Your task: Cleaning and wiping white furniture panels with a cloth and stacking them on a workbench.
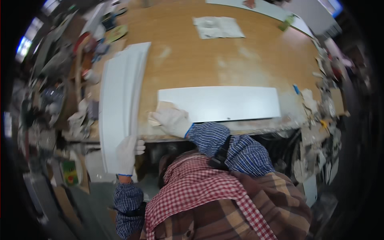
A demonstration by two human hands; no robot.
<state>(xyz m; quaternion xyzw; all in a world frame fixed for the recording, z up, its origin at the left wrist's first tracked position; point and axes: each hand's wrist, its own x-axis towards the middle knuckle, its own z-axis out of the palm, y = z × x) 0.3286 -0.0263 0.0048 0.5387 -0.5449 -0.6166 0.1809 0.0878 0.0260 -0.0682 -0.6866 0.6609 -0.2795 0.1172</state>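
My left hand (127, 155), in a white knit glove, is at the near end of a stack of long white panels (120, 88) on the table's left side. Its fingers curl around the panels' right edge; the thumb is hard to make out. My right hand (174, 121), gloved too, presses a folded beige sheet (165, 106), cloth or abrasive paper, at the left end of another white panel (224, 102). That panel lies crosswise along the near table edge, with a small dark spot on its front edge. The hand hides part of the sheet.
The wooden table (180, 60) carries pale dusty smears. Farther back lie a white paper sheet (219, 28) and another long white board (268, 12), with another person's hand (249, 4) at it. Tools and scraps clutter the left side; torn paper (309, 100) lies at the right edge.
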